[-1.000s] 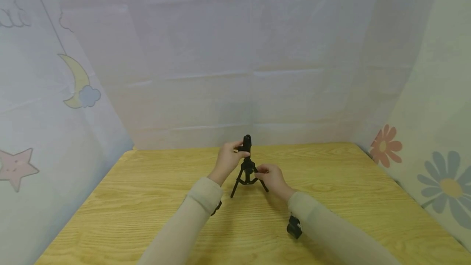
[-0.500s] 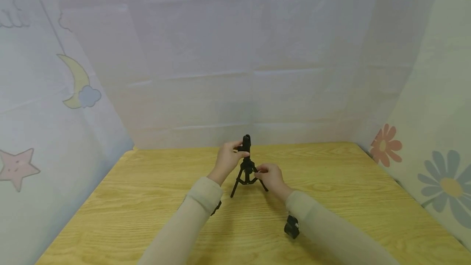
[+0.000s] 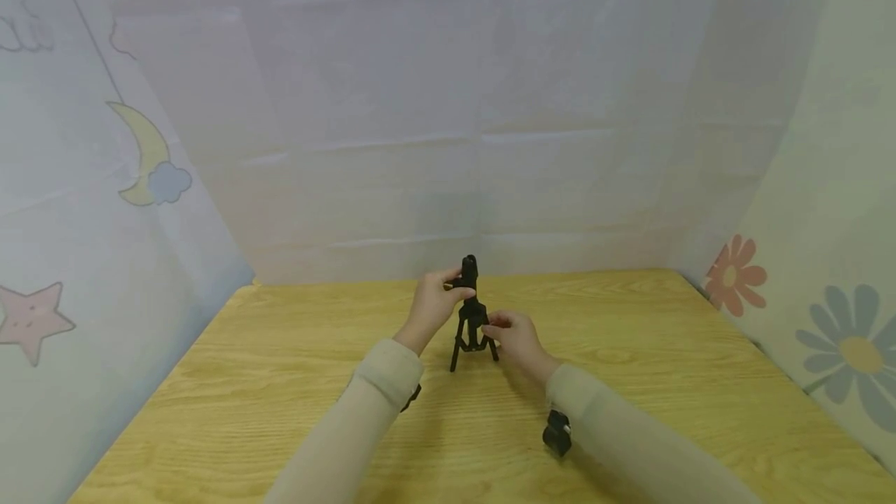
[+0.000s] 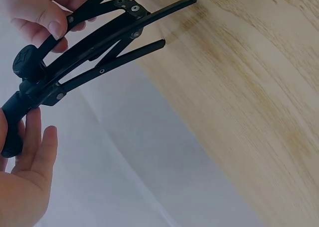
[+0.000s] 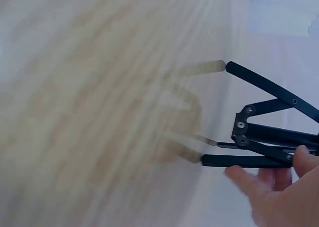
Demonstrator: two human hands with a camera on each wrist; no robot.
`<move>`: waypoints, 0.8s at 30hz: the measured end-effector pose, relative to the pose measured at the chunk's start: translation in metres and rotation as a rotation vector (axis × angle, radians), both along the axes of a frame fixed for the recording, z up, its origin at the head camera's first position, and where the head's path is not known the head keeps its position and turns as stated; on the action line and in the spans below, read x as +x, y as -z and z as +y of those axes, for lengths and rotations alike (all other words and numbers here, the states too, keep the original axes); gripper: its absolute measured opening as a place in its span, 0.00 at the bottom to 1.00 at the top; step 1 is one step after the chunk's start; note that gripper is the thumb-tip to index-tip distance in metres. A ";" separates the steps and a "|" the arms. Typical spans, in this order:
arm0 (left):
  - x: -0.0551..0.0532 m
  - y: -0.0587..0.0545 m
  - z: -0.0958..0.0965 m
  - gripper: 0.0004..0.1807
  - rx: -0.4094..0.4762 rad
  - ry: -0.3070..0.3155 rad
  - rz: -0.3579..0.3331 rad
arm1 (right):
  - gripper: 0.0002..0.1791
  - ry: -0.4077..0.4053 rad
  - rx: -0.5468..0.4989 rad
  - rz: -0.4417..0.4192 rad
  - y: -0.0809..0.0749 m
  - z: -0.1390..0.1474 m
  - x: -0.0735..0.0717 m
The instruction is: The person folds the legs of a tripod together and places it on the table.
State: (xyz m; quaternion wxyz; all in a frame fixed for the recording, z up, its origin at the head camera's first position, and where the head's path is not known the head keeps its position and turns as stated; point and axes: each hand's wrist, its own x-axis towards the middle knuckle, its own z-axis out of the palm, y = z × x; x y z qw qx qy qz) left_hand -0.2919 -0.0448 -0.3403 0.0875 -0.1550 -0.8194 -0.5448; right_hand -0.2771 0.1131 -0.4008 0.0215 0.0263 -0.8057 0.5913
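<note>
Left hand (image 3: 432,305) first: fingers and thumb grip the upper column of a small black tripod with 3 jointed legs (image 3: 471,313), upright mid-worktop, its feet at or just above the yellow wood-grain worktop (image 3: 280,379), can't tell which! On the right, the right hand (image 3: 519,342) pinches 1 leg.

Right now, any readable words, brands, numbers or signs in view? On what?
None readable.
Black tripod, knob: faint mark, too unclear to read.
Wall prints, moon, star, red flower: drawings, no lettering I can make out.
</note>
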 end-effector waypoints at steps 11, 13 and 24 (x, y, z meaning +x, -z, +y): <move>0.001 0.002 0.002 0.27 0.008 -0.002 -0.008 | 0.12 0.005 0.023 -0.009 -0.006 -0.001 0.002; -0.001 0.003 0.001 0.27 0.019 0.003 -0.009 | 0.13 0.007 -0.003 -0.013 -0.004 -0.002 0.002; -0.008 0.003 -0.005 0.27 0.065 0.083 -0.044 | 0.06 0.007 -0.134 -0.035 0.000 -0.007 -0.002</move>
